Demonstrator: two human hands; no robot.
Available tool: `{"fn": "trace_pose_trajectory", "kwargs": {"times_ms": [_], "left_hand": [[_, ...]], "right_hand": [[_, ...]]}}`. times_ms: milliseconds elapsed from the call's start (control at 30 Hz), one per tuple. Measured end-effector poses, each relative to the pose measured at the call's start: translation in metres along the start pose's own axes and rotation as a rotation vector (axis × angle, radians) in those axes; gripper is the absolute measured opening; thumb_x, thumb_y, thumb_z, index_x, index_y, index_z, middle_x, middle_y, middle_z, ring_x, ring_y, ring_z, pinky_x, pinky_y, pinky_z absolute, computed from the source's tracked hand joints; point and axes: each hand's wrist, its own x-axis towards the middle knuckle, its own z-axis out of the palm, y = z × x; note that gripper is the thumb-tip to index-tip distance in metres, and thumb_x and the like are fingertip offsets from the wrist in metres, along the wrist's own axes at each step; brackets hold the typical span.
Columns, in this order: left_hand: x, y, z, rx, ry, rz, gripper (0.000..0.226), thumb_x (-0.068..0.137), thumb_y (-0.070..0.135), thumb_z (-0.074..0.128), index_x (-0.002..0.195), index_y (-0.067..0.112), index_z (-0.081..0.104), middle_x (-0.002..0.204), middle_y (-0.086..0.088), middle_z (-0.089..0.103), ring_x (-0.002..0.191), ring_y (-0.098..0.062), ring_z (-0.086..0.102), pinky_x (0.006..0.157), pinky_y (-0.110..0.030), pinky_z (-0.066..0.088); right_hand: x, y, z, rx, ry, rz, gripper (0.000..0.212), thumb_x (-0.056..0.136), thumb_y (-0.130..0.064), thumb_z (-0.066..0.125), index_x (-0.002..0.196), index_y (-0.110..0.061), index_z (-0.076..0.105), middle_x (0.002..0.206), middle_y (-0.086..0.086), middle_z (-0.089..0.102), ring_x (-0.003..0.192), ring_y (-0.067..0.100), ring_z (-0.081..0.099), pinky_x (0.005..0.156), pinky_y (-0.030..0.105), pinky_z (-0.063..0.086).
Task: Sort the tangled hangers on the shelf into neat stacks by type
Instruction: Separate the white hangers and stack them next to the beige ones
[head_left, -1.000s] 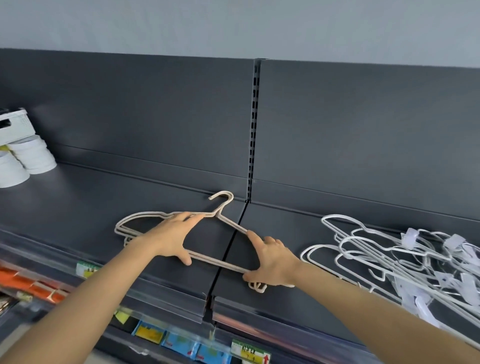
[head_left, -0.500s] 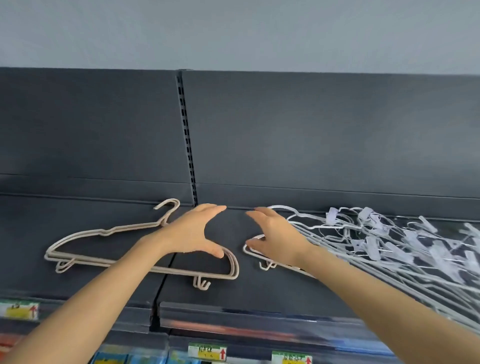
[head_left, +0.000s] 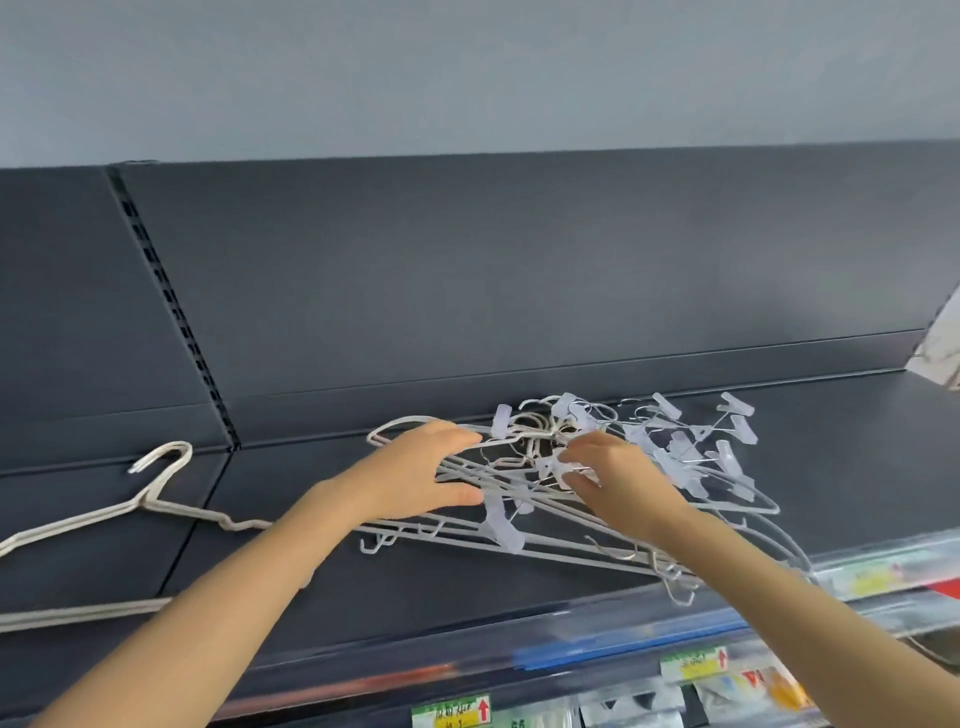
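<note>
— With left hand (head_left: 410, 478) spread wide, pinning the left end of the tangled hangers (head_left: 519, 512), mid-shelf (head_left: 363, 587). Right hand (head_left: 623, 483)?
— Curled in among the clips (head_left: 670, 452); cannot tell whether pinching one.
— Step?
— Probably picking one hanger out. Early, judging by the small beige stack (head_left: 150, 501) at left.
— Next?
— Free one wire from the clips, lift gently, avoid dragging the rest off the near edge.
</note>
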Motion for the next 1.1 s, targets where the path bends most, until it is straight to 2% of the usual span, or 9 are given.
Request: {"fn": "trace_pose_trajectory", "kwargs": {"times_ms": [300,433,533,633,767,900,1000,1100], "left_hand": [[0.050,0.032,0.024,0.091,-0.148,-0.084,0.104,0.068,0.061,0.070,0.150,0.032,0.013,0.158,0.009,0.013,0.144,-0.012,0.016,0.117,-0.038,0.022],[0.066,0.039,0.032,0.155,-0.247,-0.185,0.117,0.064,0.064,0.072,0.149,0.035,-0.003,0.160,0.005,0.005,0.147,-0.018,0.005,0.117,-0.048,0.016],[0.075,0.038,0.039,0.190,-0.282,-0.240,0.121,0.061,0.065,0.073,0.148,0.038,-0.008,0.159,0.004,0.008,0.146,-0.021,0.008,0.116,-0.053,0.012],[0.079,0.038,0.043,0.179,-0.257,-0.262,0.120,0.060,0.063,0.074,0.147,0.041,-0.005,0.152,-0.001,0.026,0.140,-0.024,0.021,0.113,-0.050,0.020],[0.082,0.036,0.040,0.141,-0.129,-0.260,0.120,0.052,0.067,0.073,0.146,0.043,0.002,0.148,0.000,0.033,0.137,-0.025,0.028,0.111,-0.044,0.026],[0.082,0.036,0.025,0.092,-0.150,-0.268,0.122,0.045,0.071,0.074,0.145,0.046,0.006,0.143,0.003,0.038,0.132,-0.022,0.034,0.107,-0.042,0.034],[0.080,0.039,0.011,0.064,-0.170,-0.262,0.118,0.045,0.070,0.074,0.143,0.048,0.012,0.140,0.005,0.042,0.132,-0.018,0.037,0.105,-0.040,0.038],[0.076,0.045,-0.001,0.228,-0.140,-0.241,0.114,0.052,0.069,0.073,0.145,0.046,0.012,0.134,0.004,0.043,0.129,-0.020,0.037,0.107,-0.040,0.032]], "right_hand": [[-0.018,0.077,-0.028,-0.109,-0.154,0.139,0.040,0.095,-0.028,0.050,0.133,-0.015,0.051,0.136,0.006,0.051,0.125,0.021,0.046,0.103,0.029,0.037],[-0.013,0.093,-0.030,-0.076,-0.201,0.113,0.042,0.096,-0.027,0.048,0.137,-0.018,0.046,0.140,0.006,0.046,0.129,0.023,0.042,0.103,0.028,0.034],[-0.006,0.101,-0.026,-0.044,-0.171,0.086,0.038,0.097,-0.021,0.047,0.135,-0.017,0.047,0.137,0.006,0.050,0.127,0.023,0.043,0.101,0.027,0.034],[0.000,0.111,-0.024,-0.012,-0.158,0.094,0.037,0.097,-0.020,0.047,0.134,-0.015,0.048,0.135,0.005,0.051,0.125,0.024,0.046,0.100,0.029,0.036],[0.005,0.124,-0.026,-0.005,-0.145,0.098,0.037,0.096,-0.016,0.047,0.133,-0.012,0.049,0.133,0.007,0.053,0.124,0.024,0.047,0.100,0.028,0.036],[0.015,0.137,-0.027,0.005,-0.127,0.102,0.036,0.097,-0.010,0.041,0.132,-0.012,0.051,0.133,0.006,0.053,0.123,0.024,0.047,0.097,0.028,0.036],[0.027,0.140,-0.027,-0.010,-0.184,0.077,0.038,0.097,-0.008,0.039,0.132,-0.014,0.051,0.134,0.006,0.052,0.123,0.025,0.047,0.098,0.032,0.040],[0.040,0.137,-0.024,-0.040,-0.290,-0.008,0.053,0.089,0.006,0.037,0.132,-0.022,0.052,0.134,0.006,0.054,0.123,0.024,0.048,0.100,0.036,0.041]]}}
